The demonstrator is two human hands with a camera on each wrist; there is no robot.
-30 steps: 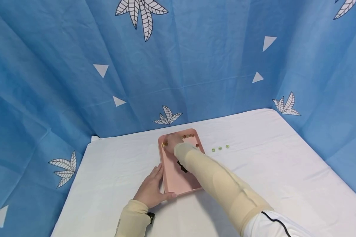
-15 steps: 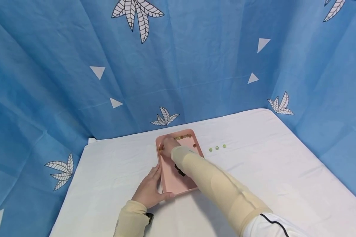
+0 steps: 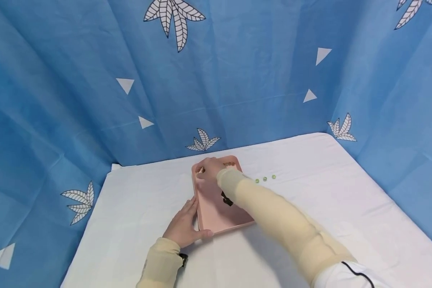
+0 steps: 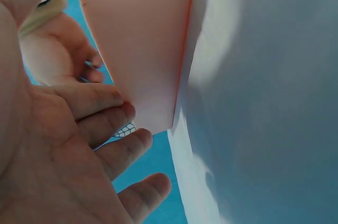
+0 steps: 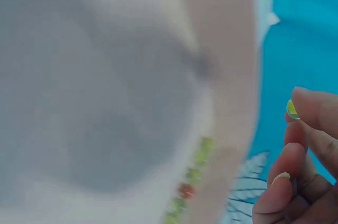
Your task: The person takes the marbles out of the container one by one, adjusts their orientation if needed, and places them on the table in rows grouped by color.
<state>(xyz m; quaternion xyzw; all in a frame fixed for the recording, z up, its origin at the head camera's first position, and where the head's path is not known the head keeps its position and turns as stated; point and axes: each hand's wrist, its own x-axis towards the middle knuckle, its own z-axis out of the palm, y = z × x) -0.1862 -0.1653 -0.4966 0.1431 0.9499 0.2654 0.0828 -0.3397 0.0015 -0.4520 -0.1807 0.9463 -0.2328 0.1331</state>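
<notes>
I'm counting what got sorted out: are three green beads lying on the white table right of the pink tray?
Yes, three green beads lie in a row on the white table.

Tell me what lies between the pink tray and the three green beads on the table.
Nothing: between pink tray and green beads, head view shows bare white tablecloth, partly hidden by the right sleeve.

The head view looks down and forward across the worktop (image 3: 309, 208) from well back. Both wrist views sit very close, blurred, and share the tray (image 3: 216, 212) with it.
</notes>
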